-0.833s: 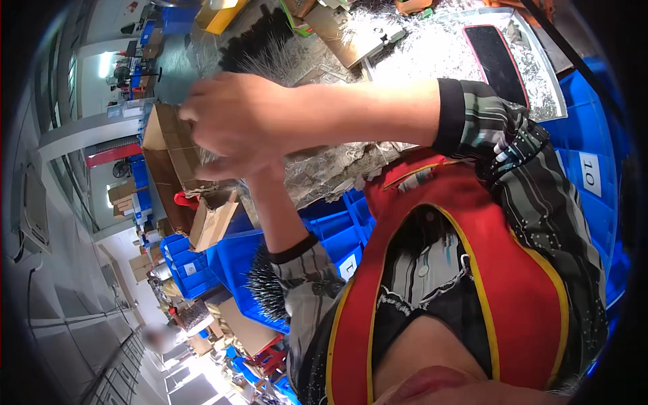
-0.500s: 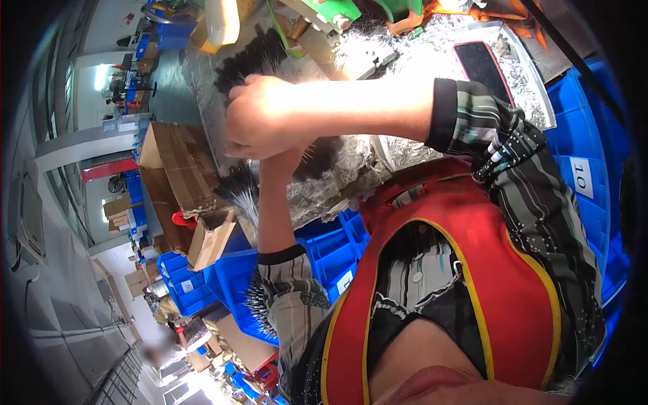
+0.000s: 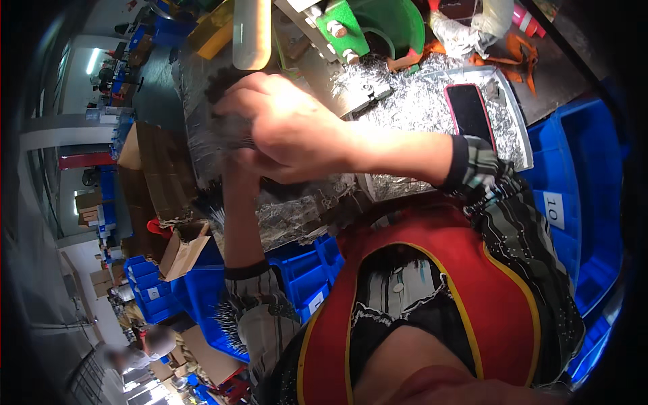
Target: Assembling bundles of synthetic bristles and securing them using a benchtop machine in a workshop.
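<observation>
My right hand (image 3: 290,128) reaches in from the right over the metal-covered worktop. Its fingers are curled, and what they hold is hidden. Behind it, my left hand (image 3: 238,162) comes up from below; the right hand covers most of its fingers. A blurred grey patch shows beside the two hands, too smeared to name. A dark, bristly pile of thin pieces (image 3: 221,79) lies just beyond them. More thin, pin-like pieces (image 3: 212,206) lie left of my left wrist.
A green machine part (image 3: 347,30) and a pale cylinder (image 3: 252,34) stand at the far side. A phone (image 3: 470,115) rests in a shallow tray (image 3: 523,121) of silvery shavings. Blue bins (image 3: 570,196) flank me; a cardboard box (image 3: 158,169) is at left. Orange cloth strips (image 3: 523,61) lie behind.
The view has shifted, with more of the green machine showing. My right hand has turned and its fingers now reach farther left past my left wrist. The hands stay together.
</observation>
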The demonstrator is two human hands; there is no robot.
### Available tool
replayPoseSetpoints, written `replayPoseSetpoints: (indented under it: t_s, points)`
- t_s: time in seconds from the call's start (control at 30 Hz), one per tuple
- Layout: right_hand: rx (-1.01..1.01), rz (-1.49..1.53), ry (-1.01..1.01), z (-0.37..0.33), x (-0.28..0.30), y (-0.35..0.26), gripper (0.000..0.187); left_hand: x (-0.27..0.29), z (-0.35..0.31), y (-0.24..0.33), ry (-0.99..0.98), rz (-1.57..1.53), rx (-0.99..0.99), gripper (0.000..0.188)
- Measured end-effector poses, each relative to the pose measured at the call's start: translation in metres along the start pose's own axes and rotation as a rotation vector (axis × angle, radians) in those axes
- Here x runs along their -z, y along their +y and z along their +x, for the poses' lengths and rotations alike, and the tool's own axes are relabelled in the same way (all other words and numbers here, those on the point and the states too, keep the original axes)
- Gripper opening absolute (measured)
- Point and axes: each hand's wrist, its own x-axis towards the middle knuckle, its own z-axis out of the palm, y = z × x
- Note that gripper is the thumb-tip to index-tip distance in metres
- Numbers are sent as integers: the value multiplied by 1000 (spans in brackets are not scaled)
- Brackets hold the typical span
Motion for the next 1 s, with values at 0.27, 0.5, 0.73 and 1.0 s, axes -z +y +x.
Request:
replayPoseSetpoints:
  t_s: [0.27,0.5,0.73,1.0]
  points:
    - [-188,-273,-424,-50,32,12,39,-64,30,-72,47,-1356,229,23]
    - [-713,3,-148,-110,115,38,29,-86,32,-96,248,-1401,381,21]
    - [-1106,-492,104,-126,211,75,26,-87,35,-86,294,-1391,375,19]
    - [-660,274,438,-89,202,110,8,-85,31,-80,285,-1405,353,17]
